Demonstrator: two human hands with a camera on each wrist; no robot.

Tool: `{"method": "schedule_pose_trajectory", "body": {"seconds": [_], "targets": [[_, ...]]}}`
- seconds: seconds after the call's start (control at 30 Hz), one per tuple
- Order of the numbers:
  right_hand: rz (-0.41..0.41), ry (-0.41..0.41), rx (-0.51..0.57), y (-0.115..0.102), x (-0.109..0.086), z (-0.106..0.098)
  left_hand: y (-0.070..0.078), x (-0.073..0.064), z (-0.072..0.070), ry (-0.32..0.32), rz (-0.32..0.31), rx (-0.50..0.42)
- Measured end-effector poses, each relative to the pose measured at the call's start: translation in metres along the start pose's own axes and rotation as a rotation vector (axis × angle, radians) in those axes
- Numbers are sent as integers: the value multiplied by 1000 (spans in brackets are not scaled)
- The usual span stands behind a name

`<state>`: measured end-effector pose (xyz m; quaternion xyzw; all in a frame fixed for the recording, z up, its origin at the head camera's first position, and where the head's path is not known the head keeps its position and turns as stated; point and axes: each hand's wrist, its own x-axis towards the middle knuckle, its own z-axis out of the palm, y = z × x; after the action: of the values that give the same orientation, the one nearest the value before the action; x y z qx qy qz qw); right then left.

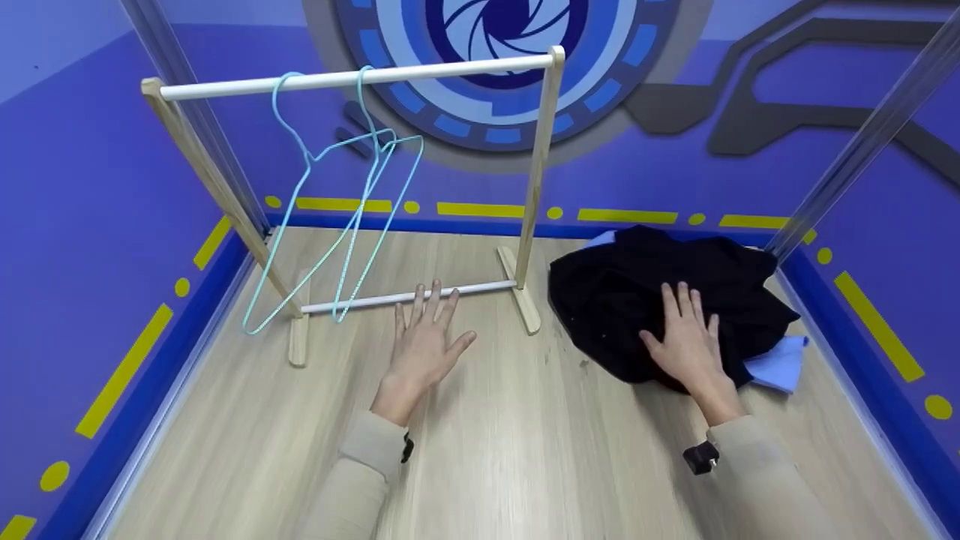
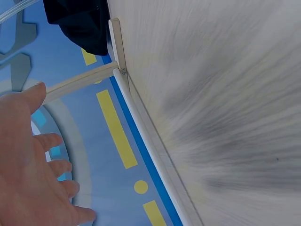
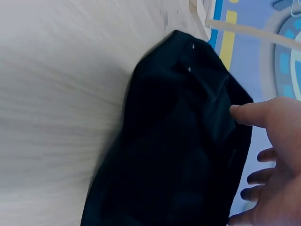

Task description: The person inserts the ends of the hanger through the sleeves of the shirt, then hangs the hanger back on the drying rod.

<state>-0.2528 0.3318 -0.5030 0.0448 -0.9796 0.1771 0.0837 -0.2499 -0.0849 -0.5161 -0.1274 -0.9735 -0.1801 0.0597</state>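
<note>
blue-purple walls [image 1: 67, 225] (yellow dashes [image 1: 628, 217] low down); pale wood-grain surface [image 1: 510, 450].

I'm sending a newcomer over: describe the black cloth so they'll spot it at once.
Find the wooden rack holding hangers. To its right lies the black cloth, a crumpled heap with the right hand over it. Its colour sets it apart from the light blue cloth poking out beneath.

Rack [image 1: 457, 70] left of clothing pile [image 1: 630, 289]
</note>
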Motion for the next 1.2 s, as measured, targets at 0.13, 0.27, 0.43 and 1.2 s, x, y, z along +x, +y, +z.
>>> {"method": "schedule_pose_trajectory", "body": {"seconds": [0.13,0.27,0.43,1.2], "targets": [[30,8,-1,9,3,-1,0,0,0,-6,2,4],[55,-21,-4,16,3,-2,0,0,0,-18,-2,13],[74,-124,-32,22,0,-4,0,0,1,-14,-1,4],[15,33,-89,42,-8,7,-1,1,5,-36,-9,-15]]}}
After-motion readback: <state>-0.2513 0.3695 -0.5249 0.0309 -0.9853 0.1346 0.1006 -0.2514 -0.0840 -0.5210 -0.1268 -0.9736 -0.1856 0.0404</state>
